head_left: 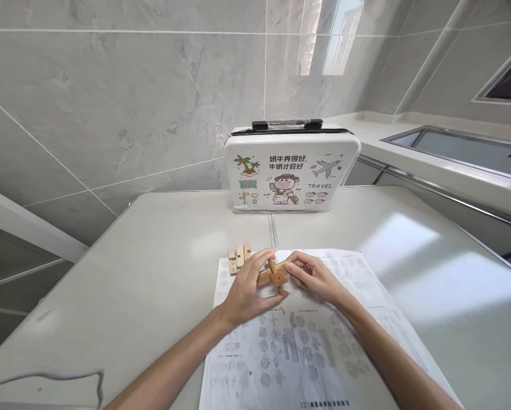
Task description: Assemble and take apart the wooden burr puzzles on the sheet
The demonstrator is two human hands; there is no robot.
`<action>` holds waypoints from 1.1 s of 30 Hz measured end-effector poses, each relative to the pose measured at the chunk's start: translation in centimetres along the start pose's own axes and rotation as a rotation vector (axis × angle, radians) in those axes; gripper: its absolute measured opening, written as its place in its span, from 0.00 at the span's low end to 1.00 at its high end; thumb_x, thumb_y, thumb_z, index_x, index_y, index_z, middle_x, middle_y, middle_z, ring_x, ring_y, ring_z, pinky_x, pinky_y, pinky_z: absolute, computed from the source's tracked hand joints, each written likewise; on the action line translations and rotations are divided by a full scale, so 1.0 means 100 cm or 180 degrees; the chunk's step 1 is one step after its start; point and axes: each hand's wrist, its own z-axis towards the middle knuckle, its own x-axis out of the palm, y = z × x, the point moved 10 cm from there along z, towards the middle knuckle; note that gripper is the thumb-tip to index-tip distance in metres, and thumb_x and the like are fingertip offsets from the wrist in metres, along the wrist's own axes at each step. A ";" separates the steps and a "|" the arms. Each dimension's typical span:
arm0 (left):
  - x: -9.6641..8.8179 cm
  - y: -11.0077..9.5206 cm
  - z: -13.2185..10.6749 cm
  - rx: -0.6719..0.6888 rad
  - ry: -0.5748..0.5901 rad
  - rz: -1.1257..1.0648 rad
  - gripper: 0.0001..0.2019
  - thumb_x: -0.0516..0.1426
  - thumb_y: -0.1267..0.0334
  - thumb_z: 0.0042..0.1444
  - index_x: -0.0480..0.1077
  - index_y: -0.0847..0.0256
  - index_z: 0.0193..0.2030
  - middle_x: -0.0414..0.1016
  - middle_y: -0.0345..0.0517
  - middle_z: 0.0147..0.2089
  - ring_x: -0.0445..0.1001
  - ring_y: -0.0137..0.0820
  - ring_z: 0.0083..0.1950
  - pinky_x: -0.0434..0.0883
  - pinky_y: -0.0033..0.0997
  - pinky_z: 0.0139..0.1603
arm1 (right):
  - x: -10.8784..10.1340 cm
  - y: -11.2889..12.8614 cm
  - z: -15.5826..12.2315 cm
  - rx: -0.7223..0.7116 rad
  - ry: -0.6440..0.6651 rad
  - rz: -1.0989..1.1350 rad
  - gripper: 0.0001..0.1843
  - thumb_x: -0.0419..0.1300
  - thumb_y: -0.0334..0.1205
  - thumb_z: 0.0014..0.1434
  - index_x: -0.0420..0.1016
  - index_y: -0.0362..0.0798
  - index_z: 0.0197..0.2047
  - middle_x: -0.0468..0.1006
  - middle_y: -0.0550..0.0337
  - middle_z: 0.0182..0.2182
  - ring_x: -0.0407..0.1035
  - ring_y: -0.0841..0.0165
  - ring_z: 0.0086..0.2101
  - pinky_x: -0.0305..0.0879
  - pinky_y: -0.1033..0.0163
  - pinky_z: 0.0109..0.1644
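Smooth grey tiles with pale marbling make up the wall [153, 85], and below it a glossy off-white surface [153, 256] throws back patches of light. Across it lies a thin, creased paper sheet [276, 347], covered in small printed diagrams. Now the case [293, 171]: boxy, white, round-cornered, in crinkly clear plastic, with a black handle on top and a cartoon cow, plane and palms on its front. It stands closed, so its contents are hidden. Beside the left hand, notched wooden blocks [239, 259] stand clustered at the sheet's far edge.

And here's the wooden puzzle [278, 278], held just above the sheet between both hands: light brown bars crossing, a squarish face towards us, rounded ends poking out above and below. The left hand [249, 287] grips it between fingers and thumb; the right hand [317, 276] pinches the bar end on its side.
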 end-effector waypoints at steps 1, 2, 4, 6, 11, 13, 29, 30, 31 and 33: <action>0.001 0.000 0.000 0.0005 0.0031 -0.0002 0.42 0.70 0.59 0.56 0.55 0.49 0.74 0.68 0.55 0.70 0.69 0.48 0.71 0.71 0.54 0.69 | 0.001 0.000 0.000 0.0006 0.0038 0.0002 0.23 0.58 0.61 0.70 0.74 0.47 0.41 0.66 0.68 0.21 0.56 0.73 0.22 0.52 0.65 0.28; 0.002 -0.001 0.000 0.0015 0.0061 -0.0010 0.42 0.70 0.59 0.57 0.55 0.49 0.74 0.68 0.55 0.71 0.69 0.48 0.71 0.71 0.53 0.69 | 0.001 -0.001 0.000 0.0010 0.0061 0.0002 0.24 0.58 0.62 0.70 0.74 0.47 0.40 0.66 0.68 0.21 0.56 0.73 0.22 0.53 0.65 0.28; 0.003 -0.002 0.001 0.0039 0.0099 -0.0035 0.42 0.69 0.59 0.57 0.54 0.49 0.75 0.67 0.54 0.72 0.68 0.47 0.72 0.72 0.52 0.69 | 0.002 -0.002 0.000 0.0021 0.0076 0.0003 0.24 0.58 0.62 0.70 0.73 0.47 0.40 0.67 0.68 0.21 0.57 0.73 0.22 0.53 0.65 0.28; 0.003 -0.002 0.001 0.0056 0.0105 -0.0052 0.43 0.69 0.60 0.58 0.54 0.49 0.75 0.67 0.54 0.72 0.68 0.46 0.72 0.71 0.52 0.70 | 0.002 -0.002 -0.001 0.0035 0.0081 0.0029 0.25 0.58 0.63 0.70 0.73 0.47 0.40 0.68 0.68 0.21 0.57 0.73 0.22 0.53 0.65 0.28; 0.002 -0.004 0.002 0.0104 0.0086 -0.0042 0.43 0.70 0.60 0.57 0.54 0.49 0.75 0.68 0.54 0.72 0.68 0.46 0.72 0.71 0.53 0.70 | 0.004 -0.003 -0.001 0.0071 0.0102 0.0141 0.24 0.58 0.62 0.70 0.72 0.47 0.40 0.68 0.68 0.21 0.57 0.74 0.21 0.52 0.65 0.27; 0.000 -0.004 0.001 0.0102 0.0032 0.0008 0.44 0.70 0.59 0.56 0.54 0.49 0.75 0.69 0.54 0.70 0.69 0.46 0.71 0.70 0.53 0.70 | 0.005 -0.003 -0.001 0.0079 0.0086 0.0172 0.24 0.58 0.62 0.70 0.72 0.48 0.40 0.68 0.68 0.21 0.57 0.74 0.21 0.52 0.65 0.27; -0.007 -0.004 0.001 -0.0020 -0.0140 0.0127 0.44 0.71 0.56 0.54 0.56 0.50 0.74 0.71 0.55 0.68 0.72 0.49 0.69 0.71 0.53 0.69 | -0.009 -0.003 -0.002 0.0135 -0.0304 0.0276 0.24 0.60 0.63 0.67 0.72 0.49 0.37 0.69 0.66 0.20 0.57 0.72 0.21 0.53 0.65 0.26; -0.006 -0.003 0.001 -0.0036 -0.0118 0.0115 0.44 0.71 0.56 0.55 0.55 0.50 0.74 0.70 0.55 0.69 0.71 0.49 0.69 0.70 0.54 0.69 | -0.009 -0.003 -0.002 0.0136 -0.0299 0.0278 0.24 0.60 0.63 0.67 0.72 0.49 0.37 0.69 0.66 0.20 0.57 0.72 0.21 0.54 0.65 0.26; -0.005 -0.002 0.001 -0.0058 -0.0087 0.0099 0.44 0.71 0.56 0.55 0.55 0.50 0.74 0.69 0.55 0.69 0.70 0.50 0.69 0.70 0.55 0.69 | -0.009 -0.004 -0.002 0.0138 -0.0293 0.0292 0.24 0.60 0.63 0.67 0.71 0.49 0.37 0.69 0.66 0.20 0.57 0.72 0.21 0.54 0.65 0.27; -0.003 0.000 0.001 -0.0110 -0.0018 0.0041 0.46 0.71 0.54 0.56 0.52 0.49 0.75 0.66 0.56 0.71 0.69 0.50 0.71 0.69 0.57 0.70 | -0.009 -0.005 -0.002 0.0140 -0.0299 0.0345 0.24 0.60 0.63 0.67 0.71 0.49 0.37 0.68 0.66 0.20 0.57 0.72 0.21 0.54 0.65 0.27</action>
